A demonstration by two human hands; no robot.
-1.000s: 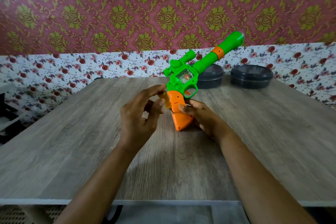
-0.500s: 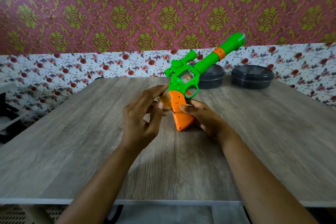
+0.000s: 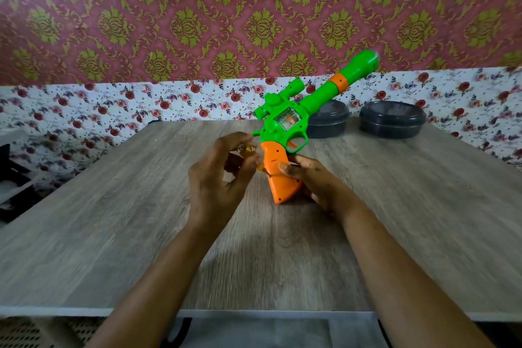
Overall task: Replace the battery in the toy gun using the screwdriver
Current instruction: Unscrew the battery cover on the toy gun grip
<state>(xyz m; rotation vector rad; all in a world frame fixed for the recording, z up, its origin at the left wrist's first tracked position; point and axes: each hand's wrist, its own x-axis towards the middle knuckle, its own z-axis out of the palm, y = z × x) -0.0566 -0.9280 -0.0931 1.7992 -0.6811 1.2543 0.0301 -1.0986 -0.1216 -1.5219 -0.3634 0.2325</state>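
Head view looks down on a grey wood-grain table point(image 3: 113, 220) with both bare forearms reaching in from its near edge. The toy gun point(image 3: 285, 124) stands on its butt near the middle of the table, a little toward the far edge. Its green body and barrel tilt up and away toward the far right corner, with an orange band near the muzzle. The right hand point(image 3: 316, 181) grips the orange handle point(image 3: 278, 178) from the right side, thumb laid across the front face and the other fingers wrapped behind it, out of sight. The left hand point(image 3: 214, 178) is just left of the handle, raised off the table, with its fingers bent inward and pinching the screwdriver point(image 3: 250, 150). Only bits of the tool's clear yellow grip show between thumb and fingers. Its working end points at the left edge of the orange handle; whether the tip sits in a screw cannot be told, as motion blur and the fingers cover it.

Two dark round lidded containers point(image 3: 327, 121) point(image 3: 392, 120) sit side by side at the far edge, toward the far right corner, the nearer one partly behind the gun. Beyond the far edge a floral paper strip point(image 3: 84, 110) runs under red and gold patterned wallpaper point(image 3: 197, 22).
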